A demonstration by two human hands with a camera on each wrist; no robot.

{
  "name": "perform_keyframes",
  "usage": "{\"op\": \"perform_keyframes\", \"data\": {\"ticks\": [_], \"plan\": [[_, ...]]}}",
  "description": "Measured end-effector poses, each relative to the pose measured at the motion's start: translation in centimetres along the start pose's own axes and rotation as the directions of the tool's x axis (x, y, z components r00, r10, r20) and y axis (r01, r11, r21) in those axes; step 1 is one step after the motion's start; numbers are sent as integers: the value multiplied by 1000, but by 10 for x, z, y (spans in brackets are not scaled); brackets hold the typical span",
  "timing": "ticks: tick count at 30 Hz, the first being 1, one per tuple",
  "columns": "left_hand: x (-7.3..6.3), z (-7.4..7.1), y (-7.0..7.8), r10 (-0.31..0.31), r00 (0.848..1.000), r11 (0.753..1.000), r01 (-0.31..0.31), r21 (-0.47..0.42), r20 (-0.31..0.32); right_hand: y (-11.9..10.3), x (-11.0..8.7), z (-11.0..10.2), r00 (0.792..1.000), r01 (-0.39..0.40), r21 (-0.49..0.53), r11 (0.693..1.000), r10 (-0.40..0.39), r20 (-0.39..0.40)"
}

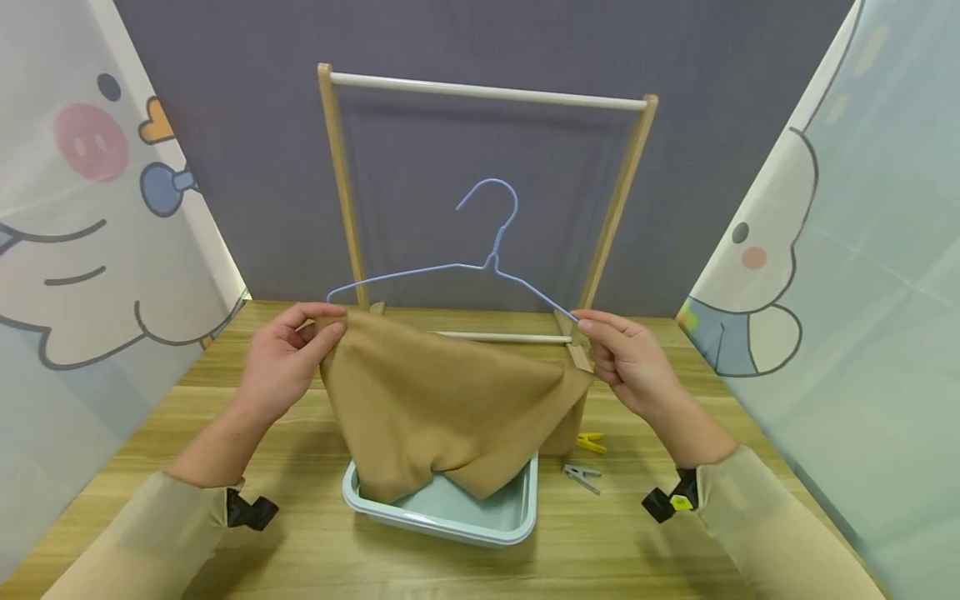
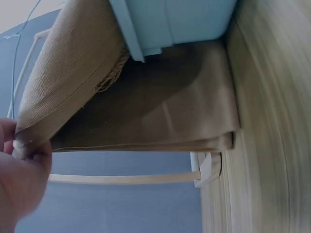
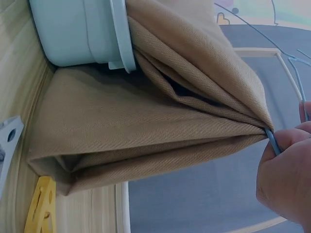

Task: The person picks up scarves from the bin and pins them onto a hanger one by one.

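Observation:
A blue wire clothes hanger (image 1: 496, 243) is held up with its hook on top. Brown cloth (image 1: 442, 392) is draped over its lower part, one fall reaching into the light blue basin (image 1: 442, 527) and the other hanging behind it. My left hand (image 1: 283, 358) pinches the cloth's upper left corner by the hanger's left end. At the opposite end, my right hand (image 1: 630, 358) grips the hanger wire between thumb and fingers. In the right wrist view the cloth (image 3: 160, 116) bunches against the wire beside those fingers. The hanger's lower bar is mostly hidden by cloth.
Behind the hanger stands a wooden rack with a white top rail (image 1: 487, 92). Right of the basin, a yellow clothespin (image 1: 592, 443) and a grey clothespin (image 1: 582, 477) lie on the wood-grain table (image 1: 285, 533). Printed curtains flank both sides.

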State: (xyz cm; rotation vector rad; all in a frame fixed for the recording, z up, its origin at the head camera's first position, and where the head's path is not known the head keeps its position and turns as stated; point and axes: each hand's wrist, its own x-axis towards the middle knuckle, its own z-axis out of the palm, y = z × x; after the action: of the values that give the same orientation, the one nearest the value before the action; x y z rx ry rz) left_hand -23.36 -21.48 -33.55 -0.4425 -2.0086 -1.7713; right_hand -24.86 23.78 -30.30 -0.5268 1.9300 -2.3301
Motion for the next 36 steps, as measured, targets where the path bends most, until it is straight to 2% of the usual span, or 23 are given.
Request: {"op": "perform_keyframes", "data": {"ticks": [2,4,5,6,7,8,9,10,11,12,13,16,18,19,21,23,26,28,30,32,34,36], "plan": [[0,0,-1,30,999,992,-28,121,-11,-1,0,0,1000,8,1,1000,-8,-9],[0,1,-1,87,996,970,-76,233,-36,-2,1,0,1000,23,6,1000,-23,-14],[1,2,-1,154,987,942,-132,308,-47,-3,1,0,999,32,7,999,-32,-16],[1,4,-1,244,969,906,-210,367,-49,-4,2,0,999,38,6,999,-38,-16],[3,6,0,341,940,858,-296,419,-34,-6,3,1,999,43,6,999,-43,-14],[3,9,4,434,901,804,-386,453,-2,-7,4,1,999,47,6,999,-47,-12],[5,13,8,517,854,742,-478,470,53,-9,5,2,999,50,4,999,-50,-14],[7,19,13,592,797,673,-571,470,120,-10,7,3,998,54,1,999,-54,-17],[9,26,18,652,733,604,-657,450,195,-12,8,4,998,58,1,998,-58,-22],[11,34,24,682,679,561,-724,402,270,-14,10,5,998,61,0,998,-60,-27],[13,43,31,687,640,545,-767,337,344,-16,11,7,998,63,0,998,-63,-31],[21,73,46,665,550,530,-824,199,506,-21,15,12,997,66,-10,998,-66,-37],[26,94,53,645,508,524,-838,154,571,-23,17,15,997,64,-16,998,-65,-33],[29,104,55,632,493,524,-840,139,597,-24,18,17,998,63,-21,998,-63,-29],[36,124,58,599,478,545,-831,110,642,-24,20,19,998,59,-26,998,-60,-22],[42,142,60,548,482,597,-798,84,684,-24,22,22,998,56,-31,998,-56,-19],[48,167,58,435,507,692,-717,84,744,-22,24,24,999,45,-33,998,-45,-21],[50,179,57,332,521,731,-669,134,786,-21,25,26,999,40,-28,999,-41,-25],[51,187,56,234,522,750,-634,189,821,-19,26,26,999,35,-28,999,-36,-24],[53,190,54,183,517,758,-616,215,837,-18,27,27,999,34,-30,999,-35,-24],[54,189,51,204,522,769,-609,195,828,-17,28,28,999,34,-34,999,-35,-26],[56,186,48,275,533,776,-614,142,800,-16,28,29,999,34,-34,999,-34,-28]]}}
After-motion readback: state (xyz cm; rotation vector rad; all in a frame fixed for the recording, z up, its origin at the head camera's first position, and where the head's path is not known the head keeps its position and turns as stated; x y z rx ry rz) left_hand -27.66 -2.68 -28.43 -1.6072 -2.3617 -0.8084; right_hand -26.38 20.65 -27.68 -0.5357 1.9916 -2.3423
